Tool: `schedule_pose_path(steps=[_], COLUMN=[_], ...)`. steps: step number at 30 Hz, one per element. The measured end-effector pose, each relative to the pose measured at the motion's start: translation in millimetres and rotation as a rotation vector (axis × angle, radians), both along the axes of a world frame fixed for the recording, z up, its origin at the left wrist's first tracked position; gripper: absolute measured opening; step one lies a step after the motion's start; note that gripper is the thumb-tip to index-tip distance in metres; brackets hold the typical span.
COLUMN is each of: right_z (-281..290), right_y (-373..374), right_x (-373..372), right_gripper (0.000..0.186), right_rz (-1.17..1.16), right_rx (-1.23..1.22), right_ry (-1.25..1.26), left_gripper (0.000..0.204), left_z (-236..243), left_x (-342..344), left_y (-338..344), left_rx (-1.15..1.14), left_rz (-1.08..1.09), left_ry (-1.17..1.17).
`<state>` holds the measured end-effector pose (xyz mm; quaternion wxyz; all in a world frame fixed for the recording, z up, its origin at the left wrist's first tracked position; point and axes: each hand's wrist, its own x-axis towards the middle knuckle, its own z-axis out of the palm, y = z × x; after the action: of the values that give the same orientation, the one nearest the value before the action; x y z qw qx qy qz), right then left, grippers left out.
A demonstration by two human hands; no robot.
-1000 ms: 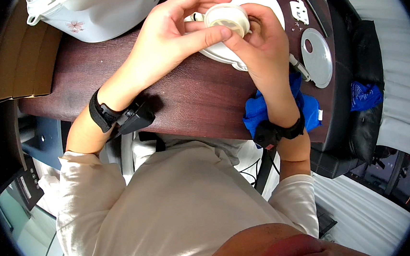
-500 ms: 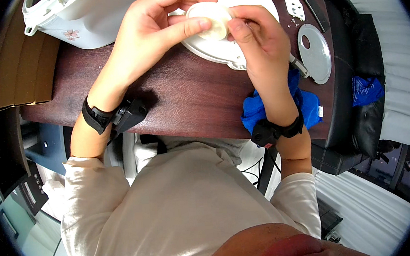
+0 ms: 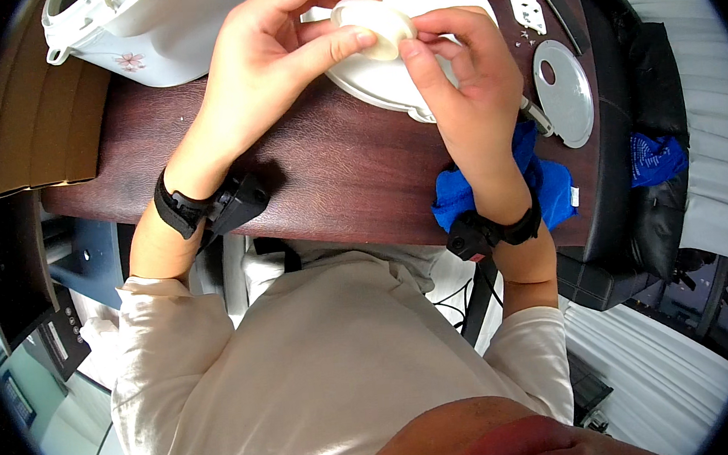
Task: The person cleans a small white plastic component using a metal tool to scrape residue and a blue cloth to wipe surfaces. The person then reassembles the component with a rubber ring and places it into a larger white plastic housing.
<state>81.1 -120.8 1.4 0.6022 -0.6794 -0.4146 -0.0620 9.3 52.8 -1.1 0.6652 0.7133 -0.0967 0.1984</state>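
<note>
Between my two hands is a small round cream-white plastic cap [image 3: 381, 36], raised above the table and tilted. My left hand [image 3: 290, 49] pinches it from the left, with its thumb lying across the near face. From the other side my right hand [image 3: 472, 73] grips the rim between thumb and fingertips. Beneath them lies a large round white lid-like part [image 3: 379, 94], partly hidden by the hands. Each wrist wears a black strap with a small box.
A white appliance housing [image 3: 175, 50] with a flower print stands at the far left, beside brown cardboard [image 3: 39, 125]. At right lie a blue cloth [image 3: 553, 187], a grey metal disc [image 3: 574, 95] with a hole, a white plastic piece [image 3: 527, 11], a dark bar [image 3: 563, 17] and small screws.
The cap has tipped so that it shows more edge-on. My right thumb and fingers have shifted along its rim, while my left hand keeps nearly the same hold.
</note>
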Motion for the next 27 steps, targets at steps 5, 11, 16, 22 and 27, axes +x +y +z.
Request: schedule_pose_path(steps=[5,11,16,22,27], right_z=[2.8,-3.9,-3.6,-0.7,-2.9], right_y=[3.5,2.6,2.1,1.1,2.3], right_x=[-4.0,-1.5,-3.4,-8.6,-3.4], right_gripper=[0.029,0.034,0.033,0.03,0.032], right_rz=[-0.037,-0.136,-0.142,-0.15,-0.15], right_rx=[-0.037,-0.077,-0.08,-0.023,0.057], right_ry=[-0.128,-0.204,-0.232,-0.192,-0.19], left_gripper=[0.03,0.03,0.029,0.028,0.029], left_z=[-4.4,-2.8,0.6,1.5,-4.7], left_x=[1.7,1.8,0.1,-1.4,2.3], left_y=[0.2,0.5,-1.0,-3.8,0.6], left_rx=[-0.004,0.02,0.018,-0.001,0.035], left_rz=[0.051,-0.036,-0.064,-0.049,-0.054], left_ry=[-0.074,-0.095,-0.083,-0.093,-0.147])
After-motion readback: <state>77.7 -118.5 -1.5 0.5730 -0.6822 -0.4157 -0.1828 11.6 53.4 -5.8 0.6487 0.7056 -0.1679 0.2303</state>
